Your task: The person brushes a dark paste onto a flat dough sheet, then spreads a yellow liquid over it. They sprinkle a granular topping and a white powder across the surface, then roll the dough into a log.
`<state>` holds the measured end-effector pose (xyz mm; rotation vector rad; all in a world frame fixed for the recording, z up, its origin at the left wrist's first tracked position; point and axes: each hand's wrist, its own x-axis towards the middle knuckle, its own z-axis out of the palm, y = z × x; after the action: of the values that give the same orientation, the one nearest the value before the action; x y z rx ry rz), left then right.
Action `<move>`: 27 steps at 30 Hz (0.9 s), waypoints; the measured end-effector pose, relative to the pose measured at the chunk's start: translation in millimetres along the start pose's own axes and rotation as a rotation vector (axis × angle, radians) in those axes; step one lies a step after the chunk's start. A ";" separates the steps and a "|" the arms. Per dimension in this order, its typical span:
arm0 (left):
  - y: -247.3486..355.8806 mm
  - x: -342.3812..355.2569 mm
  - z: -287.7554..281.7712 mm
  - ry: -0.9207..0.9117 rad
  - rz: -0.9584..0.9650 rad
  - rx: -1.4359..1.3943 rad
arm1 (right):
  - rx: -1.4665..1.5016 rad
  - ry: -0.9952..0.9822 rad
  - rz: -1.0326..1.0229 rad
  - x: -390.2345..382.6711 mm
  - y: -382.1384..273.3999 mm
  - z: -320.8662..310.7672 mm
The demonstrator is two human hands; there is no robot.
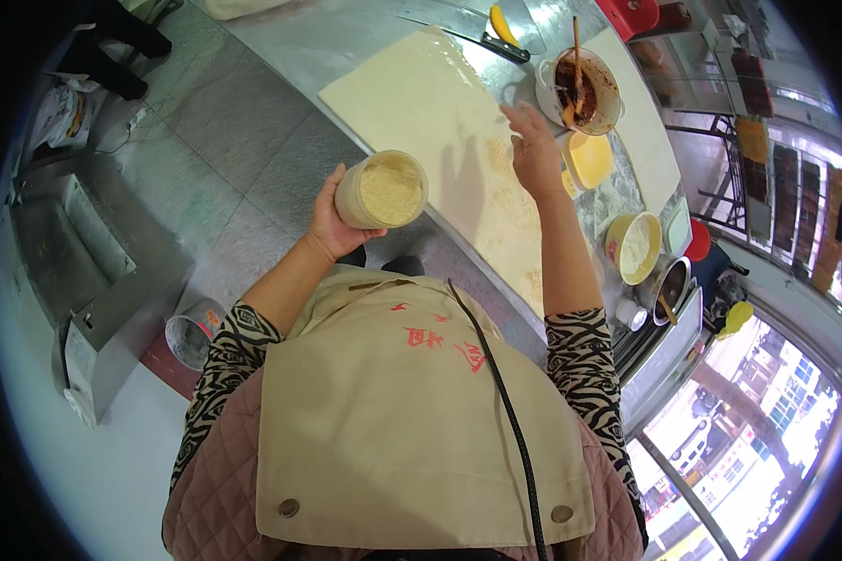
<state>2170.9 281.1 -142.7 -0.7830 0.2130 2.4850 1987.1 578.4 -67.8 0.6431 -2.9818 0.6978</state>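
My left hand (326, 224) is wrapped round a clear round tub (348, 204), held up in front of the table's near edge. Pale yellow-tan powder (390, 190) fills it nearly to the rim. Over a large flat sheet of dough (412, 98) hovers my right hand (535, 154), fingers stretched out, slightly blurred, and holding nothing I can see. Light brown grains are scattered on the dough beneath and beside it, toward the near right end. A shadow of the hand falls on the sheet.
Right of the dough stand a pot (617, 98) with dark red paste and wooden utensils, a yellow container (591, 161), a bowl of white powder (633, 245) and a metal bowl (671, 292). A dark-handled knife (506, 48) lies at the far side. Another person's legs (112, 61) show far left.
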 end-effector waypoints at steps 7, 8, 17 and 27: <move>25.2 -0.9 -10.8 0.063 0.030 0.045 | 0.529 -0.301 -0.084 -1.8 -138.5 -11.4; 28.7 3.2 -10.8 0.029 0.023 0.060 | 0.472 -0.388 -0.159 0.3 -154.9 -4.8; 22.3 27.9 -3.6 -0.080 -0.041 0.040 | 0.233 -0.614 0.016 18.2 -171.4 21.9; 57.5 2.6 -35.2 0.006 0.014 0.062 | 0.039 -0.247 0.198 143.7 -83.9 45.9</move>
<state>2156.2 222.8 -173.4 -0.7656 0.2974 2.4775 1892.3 434.4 -58.9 0.4708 -3.3025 0.7383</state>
